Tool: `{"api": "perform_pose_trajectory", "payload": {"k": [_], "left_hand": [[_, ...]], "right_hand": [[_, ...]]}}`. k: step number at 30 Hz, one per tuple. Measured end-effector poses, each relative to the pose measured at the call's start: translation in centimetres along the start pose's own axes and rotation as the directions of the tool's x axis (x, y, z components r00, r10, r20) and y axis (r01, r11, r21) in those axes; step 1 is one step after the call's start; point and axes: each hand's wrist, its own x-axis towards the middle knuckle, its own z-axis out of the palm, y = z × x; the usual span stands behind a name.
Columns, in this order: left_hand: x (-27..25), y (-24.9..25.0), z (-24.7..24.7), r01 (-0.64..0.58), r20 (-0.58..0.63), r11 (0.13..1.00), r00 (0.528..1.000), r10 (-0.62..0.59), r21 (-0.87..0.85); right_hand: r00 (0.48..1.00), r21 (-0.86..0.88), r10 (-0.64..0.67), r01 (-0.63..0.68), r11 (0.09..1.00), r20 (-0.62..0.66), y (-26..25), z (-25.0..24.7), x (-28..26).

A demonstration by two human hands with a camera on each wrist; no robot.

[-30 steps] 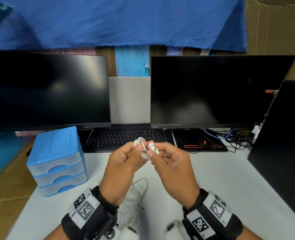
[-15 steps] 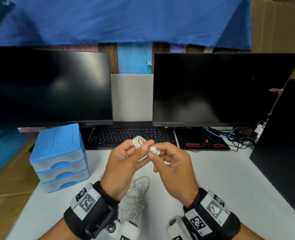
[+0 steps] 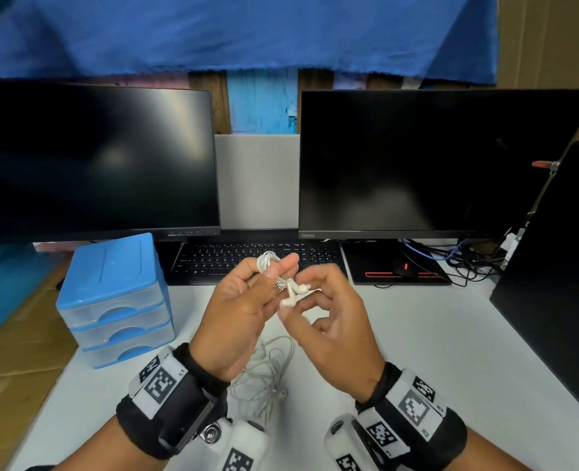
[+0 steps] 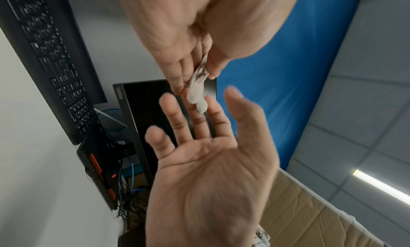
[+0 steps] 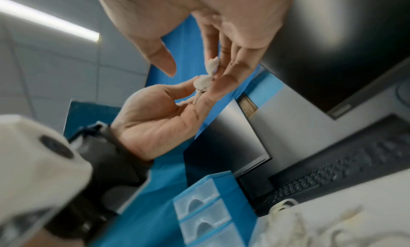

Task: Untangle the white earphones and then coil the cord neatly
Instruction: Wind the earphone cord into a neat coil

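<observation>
My left hand [image 3: 279, 266] pinches a small coil of white earphone cord [image 3: 267, 260] between thumb and fingers, above the desk in front of the keyboard. The two white earbuds [image 3: 294, 291] stick out to the right of that pinch. My right hand [image 3: 310, 300] is open with fingers spread, its fingertips [image 5: 224, 85] against the earbuds [image 5: 203, 81]. In the left wrist view the right palm faces up under the earbuds [image 4: 196, 97]. A loose tangle of white cord [image 3: 267, 375] lies on the desk between my wrists; whether it joins the coil is hidden.
A blue drawer unit [image 3: 111, 294] stands at the left. A black keyboard [image 3: 227, 261] and two dark monitors [image 3: 417, 158] are behind my hands. A mouse on a black pad [image 3: 400, 268], loose cables [image 3: 468, 260] and a black panel [image 3: 559, 266] are at the right.
My right hand has let go of the earbuds and opened its fingers. The left hand keeps its pinch on the coil.
</observation>
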Motion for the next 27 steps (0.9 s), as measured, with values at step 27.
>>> {"api": "perform_pose_trajectory", "payload": {"k": [27], "left_hand": [[0.5, -2.0, -1.0, 0.029, 0.119, 0.999, 0.993, -0.026, -0.022]], "right_hand": [[0.829, 0.442, 0.501, -0.558, 0.702, 0.249, 0.5, -0.1, 1.2]]}}
